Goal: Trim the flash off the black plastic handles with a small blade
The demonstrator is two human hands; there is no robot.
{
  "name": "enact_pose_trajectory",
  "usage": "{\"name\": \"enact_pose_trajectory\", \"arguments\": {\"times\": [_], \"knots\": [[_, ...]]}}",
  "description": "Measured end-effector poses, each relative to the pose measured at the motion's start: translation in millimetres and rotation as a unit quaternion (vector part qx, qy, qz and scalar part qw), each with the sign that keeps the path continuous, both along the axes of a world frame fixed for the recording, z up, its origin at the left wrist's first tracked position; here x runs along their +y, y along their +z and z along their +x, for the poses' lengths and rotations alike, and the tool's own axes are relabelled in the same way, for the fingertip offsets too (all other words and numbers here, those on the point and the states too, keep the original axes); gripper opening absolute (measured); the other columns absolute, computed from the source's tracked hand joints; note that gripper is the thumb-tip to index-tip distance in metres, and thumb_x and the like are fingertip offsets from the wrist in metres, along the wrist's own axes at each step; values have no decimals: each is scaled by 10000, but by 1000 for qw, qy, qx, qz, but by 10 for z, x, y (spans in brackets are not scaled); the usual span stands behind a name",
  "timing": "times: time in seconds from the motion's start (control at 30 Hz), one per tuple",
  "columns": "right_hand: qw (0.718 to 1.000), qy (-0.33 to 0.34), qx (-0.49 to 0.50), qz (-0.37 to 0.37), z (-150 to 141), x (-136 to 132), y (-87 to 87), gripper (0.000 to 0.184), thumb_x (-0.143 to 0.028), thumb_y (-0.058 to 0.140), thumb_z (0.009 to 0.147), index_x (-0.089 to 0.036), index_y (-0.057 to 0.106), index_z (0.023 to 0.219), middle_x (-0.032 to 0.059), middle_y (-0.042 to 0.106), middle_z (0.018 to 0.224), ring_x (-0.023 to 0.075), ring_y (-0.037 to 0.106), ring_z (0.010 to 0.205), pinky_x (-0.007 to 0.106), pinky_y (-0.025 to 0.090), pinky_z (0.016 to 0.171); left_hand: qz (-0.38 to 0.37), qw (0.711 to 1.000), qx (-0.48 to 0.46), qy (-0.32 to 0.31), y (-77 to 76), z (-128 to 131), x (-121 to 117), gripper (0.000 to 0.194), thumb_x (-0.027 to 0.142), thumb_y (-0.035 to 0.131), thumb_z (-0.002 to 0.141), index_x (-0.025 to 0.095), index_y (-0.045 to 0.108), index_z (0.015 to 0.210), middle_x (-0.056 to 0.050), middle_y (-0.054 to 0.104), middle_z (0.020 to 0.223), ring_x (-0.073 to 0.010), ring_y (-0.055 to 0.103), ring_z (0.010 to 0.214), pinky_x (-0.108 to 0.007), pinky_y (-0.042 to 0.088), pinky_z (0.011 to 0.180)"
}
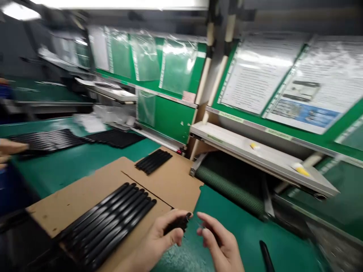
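Note:
My left hand [161,236] is curled around a small dark cluster of black pieces [184,222], whose exact kind I cannot make out. Close by on its right, my right hand [221,241] has its thumb and fingers bent inward. A faint clear sliver shows at its fingertips, too blurred to name. To the left of my hands, several long black bars with rounded ends [119,219] lie side by side on a flat cardboard sheet [99,177]. Farther back on the cardboard rests a smaller group of black bars [154,160].
Another person's hand [11,146] reaches in at the left edge, beside more black bars [53,140] on the green table [85,162]. A black bar [266,255] lies at lower right. A white shelf [272,158] overhangs a green roller conveyor [232,185].

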State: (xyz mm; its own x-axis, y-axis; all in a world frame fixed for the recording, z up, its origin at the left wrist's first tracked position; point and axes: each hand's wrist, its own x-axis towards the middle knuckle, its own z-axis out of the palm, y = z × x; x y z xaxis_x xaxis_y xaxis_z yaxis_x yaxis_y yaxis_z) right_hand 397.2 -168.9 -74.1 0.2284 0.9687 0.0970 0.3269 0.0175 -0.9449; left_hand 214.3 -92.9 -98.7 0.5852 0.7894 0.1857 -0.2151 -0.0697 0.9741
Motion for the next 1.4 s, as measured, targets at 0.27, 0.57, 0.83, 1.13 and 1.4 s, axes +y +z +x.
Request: {"name": "enact_pose_trajectory", "arguments": {"times": [0.27, 0.57, 0.83, 1.13, 1.4], "knots": [[994, 102, 27, 29, 54, -14, 190, 395, -530, 501, 979, -331, 655, 1283, 50, 648, 913, 176, 592, 819, 270, 457, 713, 33, 999, 24, -33, -16, 3, 96, 313, 417, 646, 883, 273, 716, 1152, -73, 668, 912, -208, 632, 800, -288, 568, 709], [994, 84, 35, 61, 32, -41, 154, 309, -409, 529, 982, -315, 700, 1221, 29, 630, 843, 155, 552, 766, 261, 425, 694, 75, 997, 16, 2, -25, 73, 67, 277, 309, 697, 852, 271, 736, 1123, -81, 710, 984, -251, 698, 854, -319, 616, 715], [997, -27, -53, 57, -56, 42, 30, 350, -435, 419, 1020, -328, 697, 1203, 36, 598, 848, 160, 566, 773, 254, 422, 666, 200, 966, 23, 164, -38, 152, -7, 233, 200, 777, 768, 232, 728, 993, -57, 737, 999, -227, 719, 907, -262, 621, 759], [997, -17, 71, 15, -325, -51, 9, 444, -599, 441, 969, -385, 632, 1308, 63, 652, 931, 198, 580, 764, 278, 509, 651, 389, 864, 63, 313, -47, 121, 59, 310, 25, 640, 831, 238, 599, 1053, -27, 685, 1060, -181, 658, 994, -326, 550, 876], [995, 30, 99, -6, -332, -24, -69, 524, -624, 454, 954, -312, 616, 1341, 55, 640, 884, 173, 563, 742, 280, 497, 689, 503, 783, 92, 354, 31, 77, 12, 396, -60, 654, 764, 212, 626, 1050, -52, 709, 1037, -213, 653, 972, -388, 511, 839]]}}
